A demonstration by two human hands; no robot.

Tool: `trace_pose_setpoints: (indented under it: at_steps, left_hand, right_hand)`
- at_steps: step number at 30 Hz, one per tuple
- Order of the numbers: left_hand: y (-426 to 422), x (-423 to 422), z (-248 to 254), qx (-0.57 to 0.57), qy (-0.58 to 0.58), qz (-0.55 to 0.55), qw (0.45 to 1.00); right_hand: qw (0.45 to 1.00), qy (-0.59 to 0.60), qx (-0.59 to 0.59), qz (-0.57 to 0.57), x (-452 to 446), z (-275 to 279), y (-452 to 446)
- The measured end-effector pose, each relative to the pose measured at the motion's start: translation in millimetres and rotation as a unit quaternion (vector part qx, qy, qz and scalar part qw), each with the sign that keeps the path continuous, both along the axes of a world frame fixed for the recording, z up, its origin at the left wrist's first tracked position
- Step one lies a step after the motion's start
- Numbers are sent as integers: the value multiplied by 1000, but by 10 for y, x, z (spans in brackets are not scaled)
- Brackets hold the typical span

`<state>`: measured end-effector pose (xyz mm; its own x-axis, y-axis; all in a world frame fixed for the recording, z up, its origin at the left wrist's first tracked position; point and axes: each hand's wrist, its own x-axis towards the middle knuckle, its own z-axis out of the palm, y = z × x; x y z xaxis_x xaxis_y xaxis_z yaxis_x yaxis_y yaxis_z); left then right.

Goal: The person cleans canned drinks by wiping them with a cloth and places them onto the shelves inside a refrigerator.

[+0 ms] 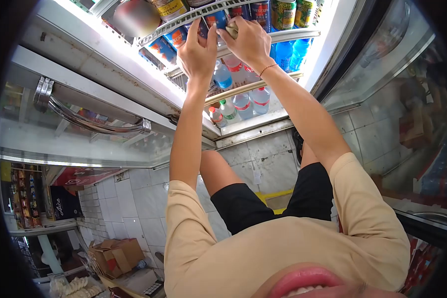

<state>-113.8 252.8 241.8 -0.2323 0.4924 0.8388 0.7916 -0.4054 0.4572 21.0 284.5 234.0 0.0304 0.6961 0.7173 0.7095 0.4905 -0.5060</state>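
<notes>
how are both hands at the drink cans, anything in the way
Left hand at drink cans, grip unclear. Right hand beside it, holding pale crumpled item. White wire shelf edge close by, possibly in the way.

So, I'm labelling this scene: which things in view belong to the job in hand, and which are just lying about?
Seemingly part of the job:
left hand, raised to the shelf of cans
right hand, beside it
pale item at the right fingers, perhaps a cloth
cans by the hands

Just about:
bottles lower in the fridge
cardboard box
</notes>
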Motion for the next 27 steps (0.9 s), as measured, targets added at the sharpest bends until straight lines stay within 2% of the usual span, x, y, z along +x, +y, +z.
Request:
trace_pose_setpoints:
  at_steps: [2, 4, 7, 9, 10, 12, 13, 15, 17, 18, 20, 22, 25, 27]
  left_hand:
    - [-65, -30, 0, -4, 16, 9, 1000]
    - [-91, -62, -26, 11, -16, 4, 1000]
    - [-127, -152, 10, -42, -63, -35, 997]
    - [-75, -223, -15, -2, -15, -7, 1000]
    - [-74, -208, 15, -17, -19, -7, 1000]
    - [-115, -185, 20, -37, -28, -7, 999]
    - [-114, -181, -6, -41, -28, -12, 999]
    - [-50, -237, -86, -84, -41, -19, 995]
    - [-26, -277, -104, -92, -141, -124, 978]
    - [-8, -350, -112, -106, -100, -105, 984]
    - [201, -609, -248, -104, -34, -68, 992]
    - [218, -616, -409, -92, -31, -49, 994]
    - [-4, -352, -245, -107, -123, -106, 981]
    - [-130, -143, -138, -124, -159, -82, 976]
  right_hand:
    - [1000, 10, -5, 22, -15, -11, -47]
    - [999, 13, 4, 35, -45, -2, -107]
    - [998, 22, -7, 53, -76, 88, -178]
    - [988, -23, 40, 148, -29, 169, -157]
    - [990, -28, 37, 132, 32, 256, -179]
    - [972, -106, -85, 194, 74, 433, -217]
    - [972, -109, -91, 185, 96, 453, -236]
    - [942, -141, -184, 244, 110, 518, -229]
    - [948, -154, -138, 243, 99, 411, -153]
    - [949, -170, -123, 235, 105, 397, -157]
    - [936, -171, -169, 259, 170, 483, -240]
    - [935, -175, -171, 258, 182, 501, -254]
    - [933, -153, -197, 261, 190, 542, -292]
    - [938, -130, -175, 270, 148, 460, -233]
